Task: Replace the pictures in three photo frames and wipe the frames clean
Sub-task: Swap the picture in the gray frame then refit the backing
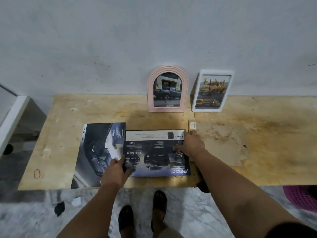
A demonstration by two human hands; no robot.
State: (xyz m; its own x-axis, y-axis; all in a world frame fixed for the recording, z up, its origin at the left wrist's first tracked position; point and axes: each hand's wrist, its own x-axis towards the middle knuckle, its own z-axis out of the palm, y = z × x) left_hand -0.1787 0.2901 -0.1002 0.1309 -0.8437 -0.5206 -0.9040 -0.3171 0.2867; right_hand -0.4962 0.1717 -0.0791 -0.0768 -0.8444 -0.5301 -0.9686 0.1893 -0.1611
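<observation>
Your left hand (115,170) pinches and your flat-fingered right hand (191,145) presses the dark printed car brochure page (155,152); next, you likely size it for a frame.

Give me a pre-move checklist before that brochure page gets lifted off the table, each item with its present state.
1. Left hand grips brochure page's near left corner: ok.
2. Right hand rests flat on the page's far right part: ok.
3. Page overlaps second brochure sheet: not ok, may drag.
4. Pink arched frame and white frame stand back by the wall: ok.
5. Third frame in sight: not ok.
6. Wiping cloth in sight: not ok.
</observation>
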